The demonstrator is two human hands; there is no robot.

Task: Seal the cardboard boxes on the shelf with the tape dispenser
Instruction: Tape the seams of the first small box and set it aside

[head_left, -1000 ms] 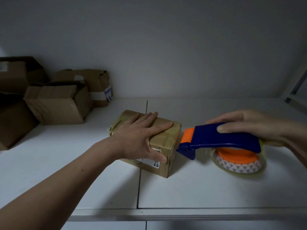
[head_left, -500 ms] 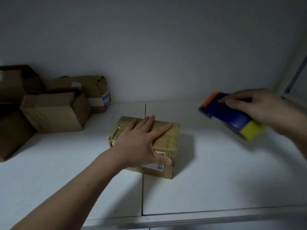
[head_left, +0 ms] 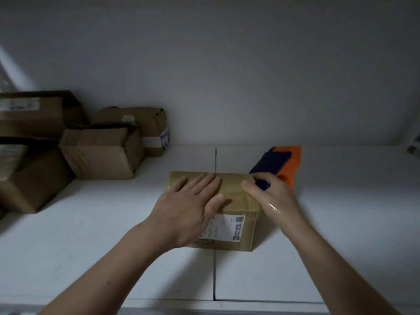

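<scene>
Box (head_left: 236, 201) mid-frame on shelf (head_left: 341, 223) | left hand (head_left: 188, 212) flat on top, fingers straight | right hand (head_left: 272, 198) grips tape dispenser (head_left: 279, 164) at box's right edge

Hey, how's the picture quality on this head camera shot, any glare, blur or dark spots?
Head view: dim overall; the cardboard boxes at far left sit in deep shadow and look soft; a small glare streak shows on the right hand holding the tape dispenser; the label on the box under the left hand is too blurred to read.
</scene>
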